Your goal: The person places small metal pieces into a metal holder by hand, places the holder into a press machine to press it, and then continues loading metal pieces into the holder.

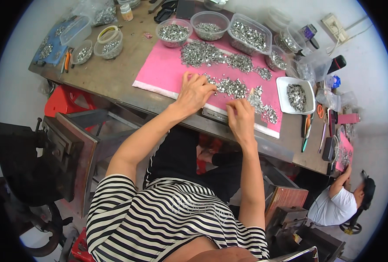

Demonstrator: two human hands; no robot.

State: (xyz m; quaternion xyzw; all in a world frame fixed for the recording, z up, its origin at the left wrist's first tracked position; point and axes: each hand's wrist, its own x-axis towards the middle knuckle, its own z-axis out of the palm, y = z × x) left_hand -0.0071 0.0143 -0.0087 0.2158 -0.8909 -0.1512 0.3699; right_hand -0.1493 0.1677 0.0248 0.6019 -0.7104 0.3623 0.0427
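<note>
On a pink mat [159,65] lie loose heaps of small silvery metal pieces. My left hand [196,92] rests at the near left end of the closest heap [232,88], its fingers bent and drawn together. Whatever lies between those fingertips is too small to make out. Close to the mat's front edge is my right hand [243,118], thumb and fingers curled toward each other. Any piece in its grip is hidden. Between the two hands a narrow metal tray [215,115] sits at the table's front edge. A larger heap [200,53] spreads farther back.
Clear plastic tubs [209,25] of metal pieces line the back. A white square dish [296,95] stands right, near orange scissors [320,111] and a green-handled tool [306,132]. Orange-handled pliers [67,61] lie left. Another person [336,205] works at the far right.
</note>
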